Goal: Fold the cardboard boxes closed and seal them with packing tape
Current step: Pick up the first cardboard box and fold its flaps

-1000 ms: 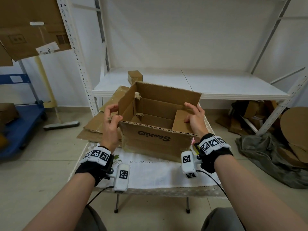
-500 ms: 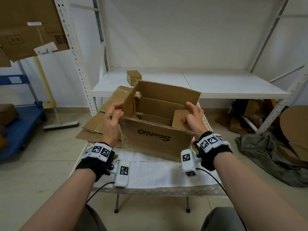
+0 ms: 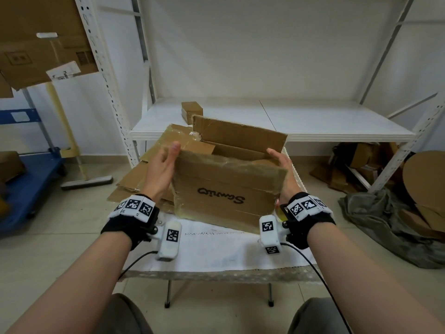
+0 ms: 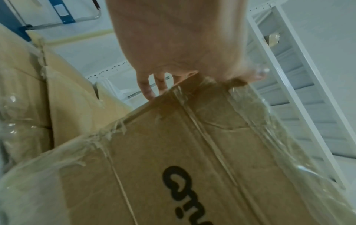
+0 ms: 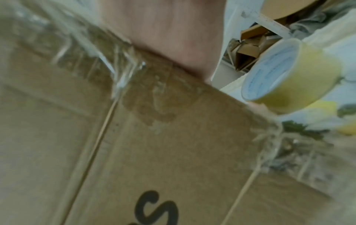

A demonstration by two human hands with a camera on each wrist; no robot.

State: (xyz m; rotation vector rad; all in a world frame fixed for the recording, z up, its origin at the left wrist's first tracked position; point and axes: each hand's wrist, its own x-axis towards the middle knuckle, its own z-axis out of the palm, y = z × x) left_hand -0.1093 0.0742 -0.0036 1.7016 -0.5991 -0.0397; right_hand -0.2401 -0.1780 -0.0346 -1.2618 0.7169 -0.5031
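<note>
A worn brown cardboard box (image 3: 224,201) with black lettering and old clear tape stands on a small white-clothed table (image 3: 216,251). Its near flap (image 3: 228,167) is raised towards me and hides most of the inside; the far flap (image 3: 240,133) stands upright. My left hand (image 3: 172,153) pinches the near flap's left corner, with the thumb on my side and the fingers (image 4: 146,89) behind. At the flap's right corner my right hand (image 3: 277,156) grips the edge, its palm (image 5: 163,38) against the cardboard. A roll of yellowish packing tape (image 5: 289,73) lies just right of the box.
A small closed box (image 3: 191,110) sits on the white shelf (image 3: 313,121) behind. Flattened cardboard (image 3: 144,174) lies left of the table, beside a floor squeegee (image 3: 86,183) and a blue cart (image 3: 29,184). A grey cloth heap (image 3: 385,225) and cardboard scraps are at the right.
Both hands left the side flaps, which now lie folded in, and took the near flap's corners. That flap has swung up from the front wall.
</note>
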